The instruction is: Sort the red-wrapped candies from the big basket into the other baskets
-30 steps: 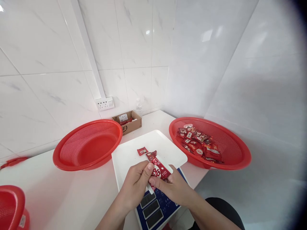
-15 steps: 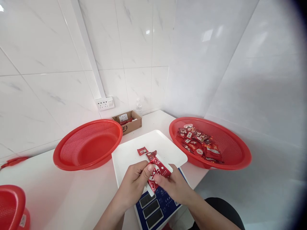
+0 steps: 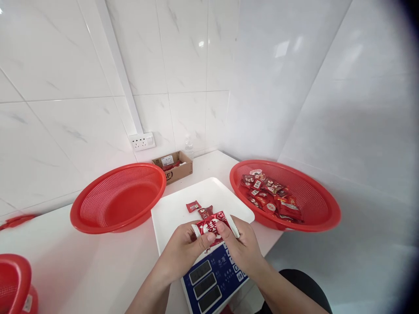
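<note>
One red-and-white packet [image 3: 212, 227] above the scale [image 3: 224, 283], grip of left hand [image 3: 183, 249] and right hand [image 3: 242, 245] clamped on it, two smaller packets [image 3: 194, 206] on the scale.

The bare left hand [image 3: 183, 248] and bare right hand [image 3: 245, 245] have rounded thumb tips [image 3: 211, 237]; both bare forearms [image 3: 151, 279] enter at the frame's bottom.

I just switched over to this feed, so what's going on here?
A person grips a red-and-white packet between the left hand and the right hand, above the scale, both thumbs on its face. Two other red packets lie on the white tray just beyond. To the right, a red basket holds a heap of packets; another red basket stands on the left.
</note>
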`<state>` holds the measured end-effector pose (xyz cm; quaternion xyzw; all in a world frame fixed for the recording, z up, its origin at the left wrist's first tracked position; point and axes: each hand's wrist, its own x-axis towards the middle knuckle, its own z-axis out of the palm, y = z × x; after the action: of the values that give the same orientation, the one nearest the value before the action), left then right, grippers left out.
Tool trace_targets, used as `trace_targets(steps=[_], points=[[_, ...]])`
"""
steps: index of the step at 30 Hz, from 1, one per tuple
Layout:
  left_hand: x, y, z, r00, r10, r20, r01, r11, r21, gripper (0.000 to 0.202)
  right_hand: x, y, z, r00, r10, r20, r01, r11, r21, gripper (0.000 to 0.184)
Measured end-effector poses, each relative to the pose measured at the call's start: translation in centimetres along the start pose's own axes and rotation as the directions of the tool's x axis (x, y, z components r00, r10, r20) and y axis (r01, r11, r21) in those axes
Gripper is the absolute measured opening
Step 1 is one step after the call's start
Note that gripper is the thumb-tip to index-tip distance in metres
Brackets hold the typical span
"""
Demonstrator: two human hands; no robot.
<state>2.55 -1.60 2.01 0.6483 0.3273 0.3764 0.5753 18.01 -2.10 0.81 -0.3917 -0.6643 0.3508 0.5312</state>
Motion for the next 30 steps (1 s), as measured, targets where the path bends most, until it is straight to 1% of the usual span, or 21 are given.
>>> trace_targets(steps=[3, 5, 9, 12, 14, 17, 20, 23, 25, 27, 30], points=[[0.0, -0.2, 0.0, 0.999, -0.021, -0.025, 0.021, 1.0, -0.004, 0.036, 0.1, -0.1, -0.1, 0.993, 0.034, 0.112, -0.046, 0.993, 0.108, 0.037], [-0.1, -0.2, 0.1, 1.0, -0.015, -0.025, 0.014, 0.999, -0.029, 0.034, 0.2, -0.2, -0.1, 0.987, 0.047, 0.155, -0.07, 0.987, 0.142, 0.036], [-0.2, 0.1, 0.2, 1.0, 0.013, 0.015, -0.013, 1.0, -0.019, 0.034, -0.1, -0.2, 0.0, 0.987, 0.086, 0.137, -0.102, 0.989, 0.111, 0.035], [-0.2, 0.1, 0.3, 0.999, 0.014, 0.042, -0.015, 1.0, 0.014, 0.038, -0.3, 0.1, 0.1, 0.991, 0.075, 0.107, -0.085, 0.993, 0.086, 0.037], [-0.1, -0.1, 0.3, 0.999, 0.004, 0.032, -0.005, 1.0, 0.014, 0.039, -0.4, 0.3, 0.3, 0.995, 0.042, 0.086, -0.048, 0.996, 0.075, 0.036], [-0.2, -0.3, 0.3, 1.0, -0.026, -0.012, 0.026, 1.0, -0.007, 0.039, -0.4, 0.4, 0.4, 0.998, 0.006, 0.07, -0.011, 0.998, 0.065, 0.034], [-0.3, -0.1, 0.2, 0.998, -0.033, -0.05, 0.033, 0.999, -0.016, 0.036, -0.2, 0.1, 0.2, 0.993, 0.026, 0.118, -0.037, 0.995, 0.095, 0.032], [-0.5, 0.6, 0.1, 0.999, -0.012, -0.045, 0.012, 1.0, -0.006, 0.031, 0.0, -0.1, -0.4, 0.977, 0.058, 0.205, -0.102, 0.973, 0.209, 0.035], [-0.6, 1.1, 0.1, 0.999, -0.003, -0.032, 0.004, 0.999, 0.041, 0.027, 0.1, -0.2, -0.9, 0.968, 0.096, 0.232, -0.151, 0.961, 0.232, 0.036], [-0.7, 1.4, 0.0, 0.999, -0.009, -0.032, 0.013, 0.992, 0.127, 0.027, 0.2, -0.2, -1.3, 0.96, 0.152, 0.237, -0.192, 0.968, 0.16, 0.032], [-0.9, 1.4, 0.0, 0.996, -0.056, -0.074, 0.075, 0.959, 0.273, 0.028, 0.4, -0.4, -1.4, 0.949, 0.197, 0.246, -0.213, 0.976, 0.039, 0.025]])
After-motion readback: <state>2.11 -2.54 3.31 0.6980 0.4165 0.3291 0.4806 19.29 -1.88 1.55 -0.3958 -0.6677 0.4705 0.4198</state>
